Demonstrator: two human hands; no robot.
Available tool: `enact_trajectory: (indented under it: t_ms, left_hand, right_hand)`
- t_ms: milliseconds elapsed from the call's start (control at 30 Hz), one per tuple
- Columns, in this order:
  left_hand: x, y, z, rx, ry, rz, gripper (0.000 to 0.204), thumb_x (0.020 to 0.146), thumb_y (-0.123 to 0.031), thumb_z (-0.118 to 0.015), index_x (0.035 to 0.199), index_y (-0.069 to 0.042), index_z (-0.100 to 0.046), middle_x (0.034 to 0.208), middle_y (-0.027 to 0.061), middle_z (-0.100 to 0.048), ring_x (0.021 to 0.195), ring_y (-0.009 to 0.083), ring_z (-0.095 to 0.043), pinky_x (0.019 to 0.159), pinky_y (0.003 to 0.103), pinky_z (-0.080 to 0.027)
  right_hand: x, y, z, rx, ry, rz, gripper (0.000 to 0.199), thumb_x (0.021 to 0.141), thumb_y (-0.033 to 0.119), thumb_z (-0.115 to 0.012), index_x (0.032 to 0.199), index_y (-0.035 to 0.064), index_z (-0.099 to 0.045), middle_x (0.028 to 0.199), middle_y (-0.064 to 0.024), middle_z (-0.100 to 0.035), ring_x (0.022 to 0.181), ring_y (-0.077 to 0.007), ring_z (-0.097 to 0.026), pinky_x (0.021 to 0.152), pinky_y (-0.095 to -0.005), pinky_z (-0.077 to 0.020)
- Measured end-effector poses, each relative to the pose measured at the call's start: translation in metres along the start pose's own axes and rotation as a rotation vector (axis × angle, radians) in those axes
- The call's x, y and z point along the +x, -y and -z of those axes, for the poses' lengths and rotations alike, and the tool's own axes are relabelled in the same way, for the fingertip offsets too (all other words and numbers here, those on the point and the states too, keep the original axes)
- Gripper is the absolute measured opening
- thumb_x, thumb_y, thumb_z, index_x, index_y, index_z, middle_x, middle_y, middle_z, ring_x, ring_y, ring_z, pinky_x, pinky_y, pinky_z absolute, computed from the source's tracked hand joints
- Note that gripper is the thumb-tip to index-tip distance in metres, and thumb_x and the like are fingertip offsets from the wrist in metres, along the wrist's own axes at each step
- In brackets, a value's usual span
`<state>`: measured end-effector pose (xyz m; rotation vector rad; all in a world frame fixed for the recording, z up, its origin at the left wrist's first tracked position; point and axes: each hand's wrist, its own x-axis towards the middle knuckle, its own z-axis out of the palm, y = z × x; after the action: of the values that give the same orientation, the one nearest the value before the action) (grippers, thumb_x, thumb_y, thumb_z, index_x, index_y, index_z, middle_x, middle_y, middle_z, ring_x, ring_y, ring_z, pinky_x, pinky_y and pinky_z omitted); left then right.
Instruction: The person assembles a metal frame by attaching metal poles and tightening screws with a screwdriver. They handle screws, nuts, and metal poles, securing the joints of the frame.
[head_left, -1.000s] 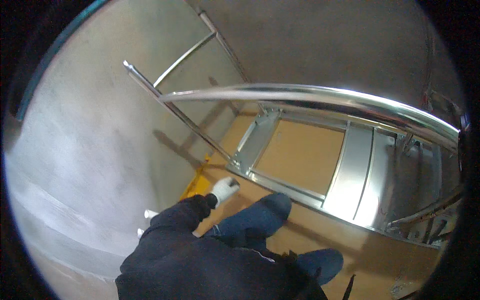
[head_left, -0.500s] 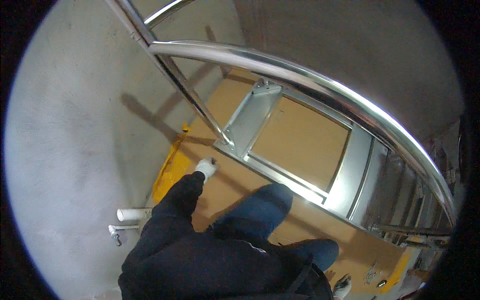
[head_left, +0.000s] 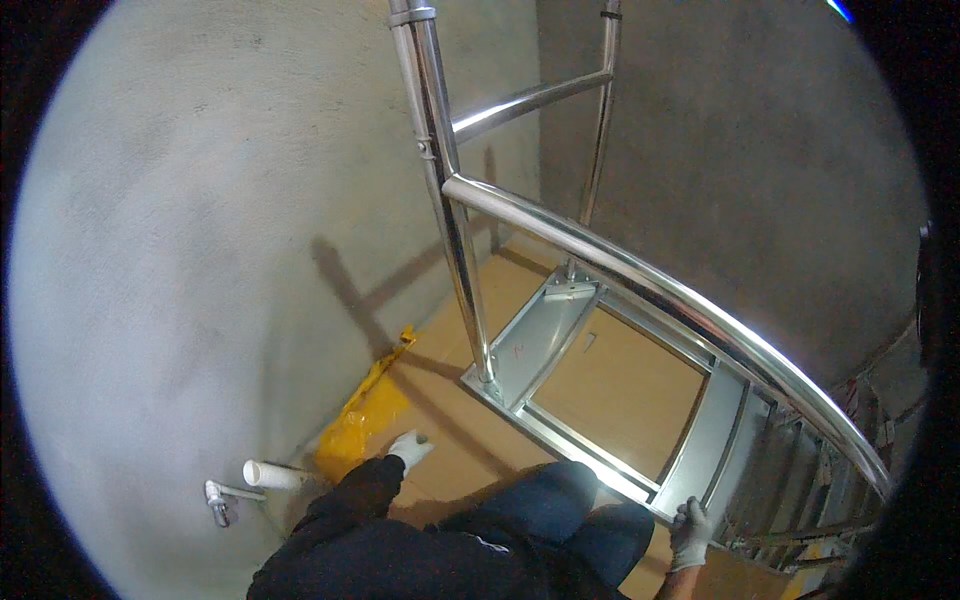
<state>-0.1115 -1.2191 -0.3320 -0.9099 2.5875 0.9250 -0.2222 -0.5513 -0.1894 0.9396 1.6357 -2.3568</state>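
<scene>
My left hand (head_left: 410, 450), in a white glove with dark fingertips, hovers over or rests on the brown cardboard floor covering (head_left: 450, 425), fingers curled; anything in it is too small to make out. In a similar glove, my right hand (head_left: 689, 537) is raised at the near edge of a silver metal frame (head_left: 580, 448), beside my knee. Its fingers are drawn together, and their contents are hidden; whether it touches the frame I cannot tell. Shiny tubular posts (head_left: 460, 250) rise from the frame's corners, joined by a curved rail (head_left: 660, 290).
A concrete wall (head_left: 180, 250) rises on the left, another (head_left: 720, 150) at the back. Yellow sheeting (head_left: 350, 430) lies along the left wall. A white pipe stub (head_left: 272, 474) and a small tap (head_left: 219, 506) stick out near my left arm. Slatted metalwork (head_left: 800, 480) stands at the right.
My right hand has come up from the lower edge to beside the frame. My view has shifted, so the frame and rail sit lower and more posts show. My left hand stays low over the cardboard.
</scene>
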Motion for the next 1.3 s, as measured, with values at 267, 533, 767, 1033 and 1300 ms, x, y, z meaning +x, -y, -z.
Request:
enact_trajectory:
  t_ms: [267,533,767,1033,1300]
  left_hand:
    - [-0.043,-0.023,0.000,0.018,-0.010,0.078,0.054,0.082,-0.041,-0.069,0.119,-0.003,-0.063,0.120,0.0198,-0.065,0.113,0.0345,-0.060,0.096,0.041,-0.047]
    - [-0.004,-0.126,0.061,-0.214,-0.148,-0.153,0.047,0.087,-0.036,-0.065,0.119,-0.002,-0.062,0.115,0.0179,-0.067,0.110,0.0322,-0.062,0.097,0.039,-0.046]
    - [0.048,-0.246,0.172,-0.775,-0.308,-0.568,0.033,0.091,-0.020,-0.065,0.115,0.003,-0.061,0.111,0.0150,-0.069,0.103,0.0240,-0.063,0.092,0.035,-0.048]
    - [-0.011,-0.350,0.306,-1.220,-0.253,-0.983,0.030,0.094,-0.019,-0.065,0.113,0.003,-0.060,0.105,0.0105,-0.066,0.100,0.0181,-0.061,0.091,0.032,-0.048]
    - [-0.016,-0.412,0.376,-1.112,0.054,-1.293,0.071,0.089,-0.026,-0.071,0.146,-0.003,-0.035,0.132,0.0135,-0.052,0.117,0.0194,-0.054,0.102,0.033,-0.043]
  right_hand:
    - [0.009,-0.015,0.038,-0.006,0.073,-0.124,0.018,0.097,0.033,-0.057,0.087,0.0173,-0.058,0.056,0.0069,-0.044,0.040,-0.0058,-0.036,0.033,-0.0234,-0.0285]
    - [-0.001,-0.044,0.012,-0.186,0.055,-0.098,0.017,0.095,0.026,-0.055,0.084,0.0140,-0.059,0.064,0.0012,-0.051,0.047,-0.0117,-0.045,0.039,-0.0278,-0.0346]
    - [-0.101,0.049,-0.267,-0.828,0.444,0.161,0.019,0.094,0.018,-0.056,0.096,0.0003,-0.063,0.081,-0.0021,-0.061,0.072,-0.0124,-0.055,0.059,-0.0313,-0.0441]
    - [-0.233,0.153,-0.490,-0.796,0.831,1.023,0.023,0.092,0.005,-0.063,0.115,0.0005,-0.065,0.089,-0.0095,-0.069,0.075,-0.0140,-0.064,0.068,-0.0283,-0.0521]
    - [-0.254,0.201,-0.565,-1.216,0.449,2.025,0.023,0.082,0.011,-0.069,0.104,0.0058,-0.063,0.087,-0.0117,-0.067,0.079,-0.0311,-0.067,0.067,-0.0385,-0.0530]
